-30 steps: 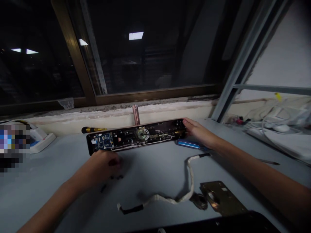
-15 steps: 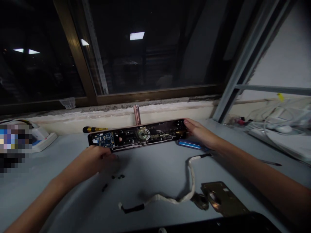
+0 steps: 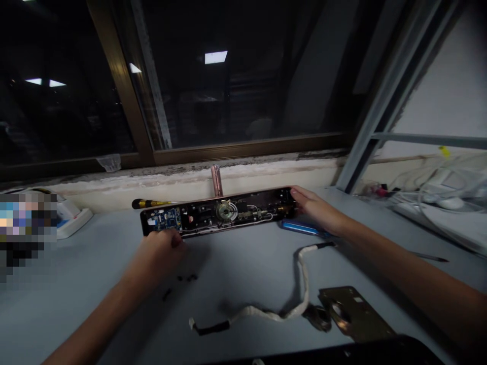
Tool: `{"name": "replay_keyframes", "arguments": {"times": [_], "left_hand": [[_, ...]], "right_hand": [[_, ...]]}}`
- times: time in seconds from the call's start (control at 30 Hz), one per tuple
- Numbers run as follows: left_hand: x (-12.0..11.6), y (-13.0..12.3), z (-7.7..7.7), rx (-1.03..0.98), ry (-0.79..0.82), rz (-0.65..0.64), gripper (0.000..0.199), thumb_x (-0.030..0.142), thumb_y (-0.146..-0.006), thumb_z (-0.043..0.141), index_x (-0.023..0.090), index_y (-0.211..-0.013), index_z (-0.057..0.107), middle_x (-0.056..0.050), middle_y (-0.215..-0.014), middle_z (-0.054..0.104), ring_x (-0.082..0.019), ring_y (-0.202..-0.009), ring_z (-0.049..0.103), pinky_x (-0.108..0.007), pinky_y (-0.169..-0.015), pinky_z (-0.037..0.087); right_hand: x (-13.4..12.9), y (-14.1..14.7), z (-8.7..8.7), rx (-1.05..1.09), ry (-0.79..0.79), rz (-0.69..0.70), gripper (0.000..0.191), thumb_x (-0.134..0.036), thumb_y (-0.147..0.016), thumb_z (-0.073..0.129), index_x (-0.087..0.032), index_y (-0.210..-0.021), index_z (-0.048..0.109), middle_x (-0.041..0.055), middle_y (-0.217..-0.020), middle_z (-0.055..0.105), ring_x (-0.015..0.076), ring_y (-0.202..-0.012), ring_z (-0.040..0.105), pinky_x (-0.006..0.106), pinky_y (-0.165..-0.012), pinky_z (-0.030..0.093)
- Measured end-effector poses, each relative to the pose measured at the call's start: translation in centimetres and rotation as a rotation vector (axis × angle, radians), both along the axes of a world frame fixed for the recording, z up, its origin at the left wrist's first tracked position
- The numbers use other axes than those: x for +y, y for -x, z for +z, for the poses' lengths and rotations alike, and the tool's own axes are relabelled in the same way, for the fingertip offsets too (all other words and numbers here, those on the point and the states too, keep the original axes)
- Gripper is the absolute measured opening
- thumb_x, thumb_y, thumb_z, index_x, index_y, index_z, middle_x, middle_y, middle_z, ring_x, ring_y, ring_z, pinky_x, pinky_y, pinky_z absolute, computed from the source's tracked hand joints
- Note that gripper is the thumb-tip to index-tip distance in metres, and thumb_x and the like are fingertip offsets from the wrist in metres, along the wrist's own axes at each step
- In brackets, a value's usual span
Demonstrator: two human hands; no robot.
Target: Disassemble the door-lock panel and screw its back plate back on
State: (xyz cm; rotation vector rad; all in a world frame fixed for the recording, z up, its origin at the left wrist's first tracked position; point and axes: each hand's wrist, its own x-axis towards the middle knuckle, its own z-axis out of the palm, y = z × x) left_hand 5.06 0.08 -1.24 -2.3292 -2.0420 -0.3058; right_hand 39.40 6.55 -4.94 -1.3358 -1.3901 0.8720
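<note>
A long, narrow black housing (image 3: 251,205) lies open to view, tilted toward me, with a blue circuit board (image 3: 170,219) at its left end and a round metal part (image 3: 225,210) near its middle. My right hand (image 3: 311,207) grips the right end, thumb over the upper corner. Curled at the lower left edge, just below the circuit board, is my left hand (image 3: 162,253); its fingers are closed, and what they may hold is hidden. Several small black pieces (image 3: 188,278) lie below it. Behind the housing is a yellow-and-black screwdriver (image 3: 146,204).
A white wrapped cable (image 3: 279,317) curves across the grey table, beside a brass-coloured metal plate (image 3: 355,312). A blue object (image 3: 300,227) lies under my right wrist. A black panel (image 3: 342,352) fills the near edge. White cables (image 3: 437,187) pile up at right.
My left hand has turned at the wrist, and its fingers are drawn in more tightly beside the housing. My right hand keeps its grip. The whole view has shifted slightly.
</note>
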Motion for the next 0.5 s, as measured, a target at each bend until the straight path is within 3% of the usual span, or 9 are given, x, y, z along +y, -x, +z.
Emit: {"name": "replay_keyframes", "arguments": {"times": [0.13, 0.27, 0.5], "left_hand": [[0.3, 0.3, 0.4, -0.102, -0.024, -0.096, 0.021, 0.026, -0.078, 0.044, 0.02, -0.073, 0.063, -0.001, -0.062, 0.065, -0.016, -0.056, 0.057, -0.026, -0.055, 0.038], [0.7, 0.2, 0.3, -0.158, -0.17, -0.127, 0.025, 0.032, -0.081, 0.042, 0.021, -0.08, 0.064, 0.001, -0.065, 0.066, -0.014, -0.055, 0.057, -0.024, -0.055, 0.04], [2.5, 0.1, -1.1, -0.037, -0.348, -0.224, 0.024, 0.027, -0.083, 0.042, 0.019, -0.086, 0.064, -0.005, -0.086, 0.072, -0.019, -0.079, 0.066, -0.026, -0.069, 0.046]], "right_hand": [[0.0, 0.0, -0.1, -0.006, -0.001, -0.002, 0.032, -0.045, -0.083, 0.044, -0.023, -0.103, 0.056, 0.0024, -0.083, 0.062, 0.0131, -0.062, 0.054, 0.024, -0.051, 0.045], [0.1, 0.0, -0.1, -0.011, -0.004, -0.007, 0.033, -0.044, -0.083, 0.042, -0.022, -0.104, 0.056, 0.0022, -0.081, 0.061, 0.0135, -0.062, 0.053, 0.024, -0.051, 0.045], [0.1, 0.0, -0.1, -0.03, -0.021, -0.016, 0.033, -0.043, -0.083, 0.042, -0.022, -0.104, 0.058, 0.0023, -0.082, 0.062, 0.0145, -0.065, 0.054, 0.025, -0.052, 0.044]]}}
